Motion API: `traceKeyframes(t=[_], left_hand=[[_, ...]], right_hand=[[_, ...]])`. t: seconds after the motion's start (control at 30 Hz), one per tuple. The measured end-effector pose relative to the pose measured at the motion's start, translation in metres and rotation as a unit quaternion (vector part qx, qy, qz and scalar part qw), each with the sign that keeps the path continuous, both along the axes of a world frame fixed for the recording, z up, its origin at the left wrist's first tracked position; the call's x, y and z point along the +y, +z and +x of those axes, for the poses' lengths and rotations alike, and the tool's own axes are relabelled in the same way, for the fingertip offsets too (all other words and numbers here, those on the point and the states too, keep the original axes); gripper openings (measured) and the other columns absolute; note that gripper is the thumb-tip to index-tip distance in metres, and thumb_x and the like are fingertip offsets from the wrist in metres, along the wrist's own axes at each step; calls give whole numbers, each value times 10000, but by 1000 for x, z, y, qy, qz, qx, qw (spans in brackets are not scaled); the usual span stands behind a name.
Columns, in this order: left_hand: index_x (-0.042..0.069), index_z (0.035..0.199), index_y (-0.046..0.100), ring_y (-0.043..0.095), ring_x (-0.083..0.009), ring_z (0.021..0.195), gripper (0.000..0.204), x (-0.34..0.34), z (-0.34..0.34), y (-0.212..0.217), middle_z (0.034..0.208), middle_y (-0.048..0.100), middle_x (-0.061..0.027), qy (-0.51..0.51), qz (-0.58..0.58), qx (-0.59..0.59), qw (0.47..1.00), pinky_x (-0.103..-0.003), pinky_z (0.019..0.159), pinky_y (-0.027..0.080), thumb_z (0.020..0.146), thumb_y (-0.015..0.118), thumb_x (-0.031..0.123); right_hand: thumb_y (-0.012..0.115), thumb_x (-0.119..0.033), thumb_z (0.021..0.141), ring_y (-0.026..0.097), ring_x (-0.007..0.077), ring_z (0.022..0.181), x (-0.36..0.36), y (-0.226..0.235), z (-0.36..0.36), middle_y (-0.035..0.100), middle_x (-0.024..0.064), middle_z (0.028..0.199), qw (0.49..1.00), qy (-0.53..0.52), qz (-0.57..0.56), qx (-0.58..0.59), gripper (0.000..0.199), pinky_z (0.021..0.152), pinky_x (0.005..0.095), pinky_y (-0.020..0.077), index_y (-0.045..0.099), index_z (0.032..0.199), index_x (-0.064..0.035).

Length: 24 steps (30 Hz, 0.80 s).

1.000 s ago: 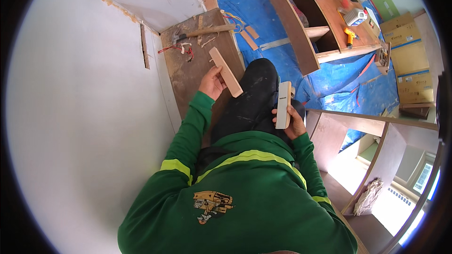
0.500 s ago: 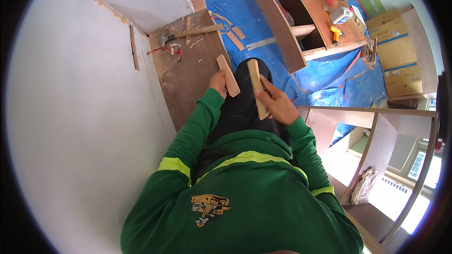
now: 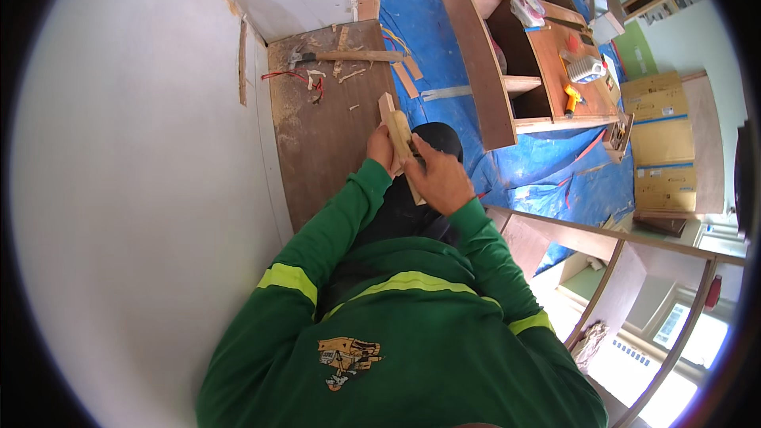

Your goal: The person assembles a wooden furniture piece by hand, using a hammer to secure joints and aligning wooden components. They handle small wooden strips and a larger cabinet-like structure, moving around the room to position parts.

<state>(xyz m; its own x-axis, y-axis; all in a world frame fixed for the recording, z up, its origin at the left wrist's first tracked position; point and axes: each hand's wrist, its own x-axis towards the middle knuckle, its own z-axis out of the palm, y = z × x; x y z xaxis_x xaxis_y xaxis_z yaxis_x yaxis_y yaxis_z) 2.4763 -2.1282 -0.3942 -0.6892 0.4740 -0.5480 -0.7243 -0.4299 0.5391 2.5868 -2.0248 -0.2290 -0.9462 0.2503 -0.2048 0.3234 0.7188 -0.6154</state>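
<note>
Over my dark-trousered lap, my left hand (image 3: 381, 147) is closed round a reddish wood strip (image 3: 386, 105), held tilted with its far end showing. My right hand (image 3: 441, 177) grips a paler, yellowish wooden block (image 3: 401, 128) from its right side, thumb and fingers wrapped on it. The block lies along the strip, overlapping it and seemingly touching it; it hides most of the strip's length. Beyond my left hand, a hammer (image 3: 357, 56) with a wooden handle rests on a brown wooden board (image 3: 317, 131) among shavings.
Red wire (image 3: 319, 93) lies near the hammer. A white wall panel (image 3: 143, 190) rises at my left. Blue sheeting (image 3: 428, 28) covers the floor. An open wooden cabinet (image 3: 495, 55) carries a yellow tool (image 3: 571, 101) and a white jug (image 3: 586, 70). Shelving frames (image 3: 614, 281) stand at right.
My right hand has moved left, bringing the pale block from apart to lying over the strip in my left hand. The whole view has shifted slightly.
</note>
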Motion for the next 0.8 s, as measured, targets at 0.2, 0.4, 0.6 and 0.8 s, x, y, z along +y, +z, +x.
traceKeyframes(t=[0.2, 0.4, 0.6, 0.8], left_hand=[[51, 1270, 682, 753, -246, 914, 537, 1, 0, -1, 1080, 744, -117, -9, -37, -47, 998, -441, 813, 642, 1179, 406, 503], [64, 1314, 654, 772, -271, 914, 558, 25, -7, 2, 1080, 743, -129, 6, -13, -37, 999, -471, 780, 668, 1176, 402, 543], [88, 1343, 641, 772, -270, 930, 473, 31, -5, 4, 1106, 739, -121, -28, 2, -29, 999, -453, 811, 665, 1169, 468, 492], [91, 1384, 630, 739, -215, 932, 390, 34, -50, 4, 1107, 730, -67, 4, 39, 96, 995, -410, 815, 640, 1166, 527, 397]], right_hand=[[677, -395, 1047, 738, 514, 1083, -2, -20, 15, 747, 332, 1215, 1000, -16, -6, 23, 619, 965, 534, 585, 620, 1505, 16], [703, -367, 1048, 746, 494, 1115, 12, -19, 26, 741, 337, 1236, 996, -52, -46, 52, 619, 961, 497, 598, 603, 1526, 14], [693, -353, 1054, 745, 481, 1146, 17, -34, 34, 730, 344, 1270, 992, -73, -53, 87, 624, 976, 493, 597, 587, 1529, 38], [688, -361, 1063, 747, 472, 1161, 18, -41, 25, 732, 338, 1281, 986, -117, -84, 77, 633, 1002, 477, 590, 575, 1535, 46]])
